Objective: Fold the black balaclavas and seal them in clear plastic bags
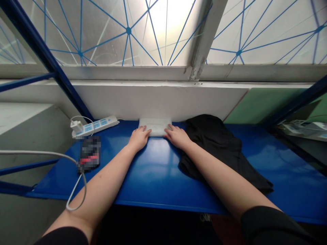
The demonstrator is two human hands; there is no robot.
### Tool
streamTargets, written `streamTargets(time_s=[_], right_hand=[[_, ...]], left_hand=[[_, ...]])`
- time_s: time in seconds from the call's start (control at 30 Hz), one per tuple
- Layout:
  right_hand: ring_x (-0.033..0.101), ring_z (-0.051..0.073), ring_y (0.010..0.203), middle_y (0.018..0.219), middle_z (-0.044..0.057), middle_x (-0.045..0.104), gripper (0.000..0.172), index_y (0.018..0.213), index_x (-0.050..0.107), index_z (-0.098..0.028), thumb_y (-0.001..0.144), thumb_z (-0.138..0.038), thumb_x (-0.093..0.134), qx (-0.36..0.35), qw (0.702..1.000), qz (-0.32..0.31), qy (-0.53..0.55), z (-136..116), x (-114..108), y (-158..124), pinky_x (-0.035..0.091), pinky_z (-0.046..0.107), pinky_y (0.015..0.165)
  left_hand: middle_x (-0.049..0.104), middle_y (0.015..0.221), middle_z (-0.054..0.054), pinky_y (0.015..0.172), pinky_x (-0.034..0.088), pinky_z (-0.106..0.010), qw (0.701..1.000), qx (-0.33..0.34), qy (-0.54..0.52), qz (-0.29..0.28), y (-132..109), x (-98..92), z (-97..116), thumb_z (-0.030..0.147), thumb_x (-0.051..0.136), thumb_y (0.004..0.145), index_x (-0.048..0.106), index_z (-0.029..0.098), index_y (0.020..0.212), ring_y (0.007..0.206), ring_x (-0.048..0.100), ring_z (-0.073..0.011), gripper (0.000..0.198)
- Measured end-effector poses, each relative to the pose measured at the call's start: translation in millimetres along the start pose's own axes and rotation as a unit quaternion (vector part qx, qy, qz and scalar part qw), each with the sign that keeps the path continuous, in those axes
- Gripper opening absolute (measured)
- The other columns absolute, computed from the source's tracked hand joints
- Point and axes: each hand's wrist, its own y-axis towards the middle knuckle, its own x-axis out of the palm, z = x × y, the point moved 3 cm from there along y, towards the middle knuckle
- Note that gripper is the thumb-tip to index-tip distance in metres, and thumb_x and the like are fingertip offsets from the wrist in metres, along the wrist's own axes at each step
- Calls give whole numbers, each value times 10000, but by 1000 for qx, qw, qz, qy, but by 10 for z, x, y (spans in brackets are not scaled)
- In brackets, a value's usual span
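Your L hand [139, 137] & R hand [177, 136] lie fingers flat, slightly spread, on near corners of white folded cloth [155, 124]; its long axis left-right, both equally close.

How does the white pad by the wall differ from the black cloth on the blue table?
The white pad is small, flat and rectangular; the black cloth is larger, crumpled and spread out. The left hand and right hand touch the white pad, while the black cloth lies to their right. Both lie on the blue table.
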Motion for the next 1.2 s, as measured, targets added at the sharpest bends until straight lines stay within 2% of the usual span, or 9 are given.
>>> streamTargets(time_s=[0.17, 0.33, 0.47, 0.63, 0.77, 0.87, 0.97, 1.07, 1.2], right_hand=[[561, 307, 1159, 1397, 121, 570, 396, 1344, 597, -249, 1012, -416, 461, -63, 998, 6, 0, -26, -60, -5, 452, 395, 947], [596, 278, 1048, 1143, 143, 683, 300, 1169, 644, -150, 970, -131, 420, -78, 996, -1, -39, -18, -44, 33, 463, 339, 866], [604, 260, 1024, 1075, 134, 696, 273, 1097, 635, -135, 923, -67, 437, -81, 996, 16, -33, 21, -35, 72, 450, 308, 866], [619, 254, 1000, 1034, 149, 706, 280, 1055, 640, -131, 847, -41, 475, -64, 997, 36, 16, 104, -1, 117, 443, 308, 865], [639, 239, 930, 1000, 132, 710, 280, 1007, 668, -142, 796, -63, 503, -51, 983, 124, 125, 183, -50, 115, 460, 307, 845], [639, 201, 817, 930, 78, 710, 267, 985, 681, -160, 779, -122, 515, -38, 929, 236, 284, 267, -158, 91, 481, 291, 780], [604, 172, 697, 820, 27, 689, 249, 953, 685, -177, 761, -195, 529, -7, 843, 308, 442, 333, -252, 82, 479, 273, 674], [621, 177, 751, 851, 23, 692, 207, 939, 672, -189, 775, -271, 575, 8, 760, 338, 555, 313, -322, 90, 493, 273, 692], [667, 203, 854, 979, 44, 720, 390, 1107, 623, -212, 788, -428, 688, 18, 684, 320, 656, 232, -346, 107, 538, 305, 767]], left_hand=[[435, 1561, -104, 1188, 266, -499, 1000, 12, 0, -28, 0, 6, -18, 490, 439, 989, 575, 288, 1410, 1465, 349, -319, 486], [333, 1622, -77, 1171, 217, -590, 997, 30, 12, -67, -13, 20, 14, 520, 392, 1003, 480, 384, 1471, 1501, 270, -344, 495], [444, 1552, -108, 1152, 304, -528, 999, 42, 7, -32, 14, 34, -15, 415, 410, 1010, 569, 316, 1414, 1446, 376, -331, 446], [596, 1379, -163, 1116, 397, -445, 998, 44, -40, 38, 33, -15, -91, 490, 634, 886, 662, 173, 1284, 1310, 509, -324, 510], [678, 1246, -138, 1051, 449, -425, 991, 52, -101, 70, 17, -119, -99, 354, 683, 858, 655, 178, 1281, 1189, 595, -311, 459], [720, 1125, -101, 982, 490, -399, 962, 12, -234, 139, -7, -263, -97, 328, 753, 795, 588, 202, 1363, 1054, 665, -280, 605], [737, 987, -61, 870, 538, -361, 871, -25, -450, 196, -19, -377, -97, 406, 810, 739, 563, 199, 1373, 892, 696, -233, 712], [743, 1033, -93, 839, 552, -354, 781, -41, -605, 149, 2, -367, -60, 413, 883, 643, 628, 155, 1261, 894, 696, -234, 717], [751, 1013, -123, 822, 547, -360, 737, -81, -659, 127, 16, -273, -36, 421, 907, 605, 718, 116, 1020, 865, 694, -239, 549]])
